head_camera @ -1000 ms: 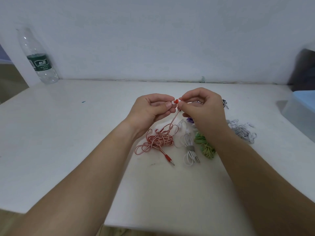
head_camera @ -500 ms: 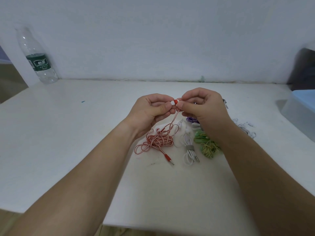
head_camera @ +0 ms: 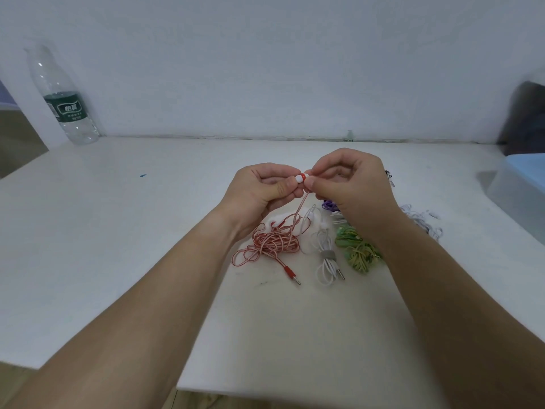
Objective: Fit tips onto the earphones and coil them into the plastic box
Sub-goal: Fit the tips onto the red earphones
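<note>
Hands (head_camera: 259, 191) (head_camera: 355, 184) pinching earbud (head_camera: 302, 177) (white-tipped), cord (head_camera: 300, 209) dangling

Two grips, a person's bare hands: the left grip (head_camera: 265, 190) and the right grip (head_camera: 351, 184). One white tip (head_camera: 299, 178) shows between them.

At least six earphone sets lie on the one desk (head_camera: 118, 231):
- one red-and-white set (head_camera: 274, 242)
- one white set (head_camera: 326, 270), bound by one grey strap (head_camera: 328, 255)
- one purple set (head_camera: 329, 205)
- one mint-green set (head_camera: 343, 236)
- one yellow-green set (head_camera: 362, 258)
- one loose white tangle (head_camera: 424, 224)

One black-and-white bit (head_camera: 388, 175), mostly hidden, may be a seventh.

Two jack plugs show: one red plug (head_camera: 290, 273) and one silver plug (head_camera: 340, 273).

There is one clear water bottle (head_camera: 66, 104), and one plastic box (head_camera: 513, 187) with one blue lid (head_camera: 528, 166).
</note>
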